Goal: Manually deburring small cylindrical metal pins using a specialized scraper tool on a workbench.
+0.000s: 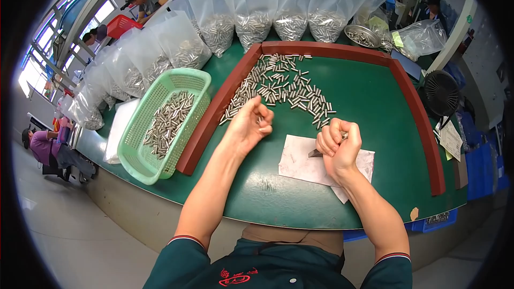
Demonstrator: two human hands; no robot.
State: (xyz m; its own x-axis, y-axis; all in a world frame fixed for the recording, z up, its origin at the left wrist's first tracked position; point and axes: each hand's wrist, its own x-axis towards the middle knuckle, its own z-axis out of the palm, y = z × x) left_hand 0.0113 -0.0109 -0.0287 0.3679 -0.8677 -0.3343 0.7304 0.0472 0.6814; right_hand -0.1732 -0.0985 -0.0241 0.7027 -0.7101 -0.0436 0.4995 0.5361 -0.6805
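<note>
My left hand (249, 124) is raised over the near side of a heap of short metal pins (292, 85). Its fingers are curled in, and a bit of shiny metal, seemingly a pin, shows between them. My right hand (340, 147) is closed in a fist above a folded, smudged pale cloth (297, 155). From the fist a flat metal blade (315, 153) sticks out toward the cloth, and a metallic end shows at the thumb side; the rest of the tool is hidden by the fingers. The pins lie spread on the green tabletop (369, 91).
A red-brown wooden border (326, 49) frames the work area. Left of it sits a green plastic basket (199, 77) with more pins. Clear bags of pins (254, 21) line the back and left. A steel bowl (362, 36) and black fan (441, 93) stand right. Other people work farther off.
</note>
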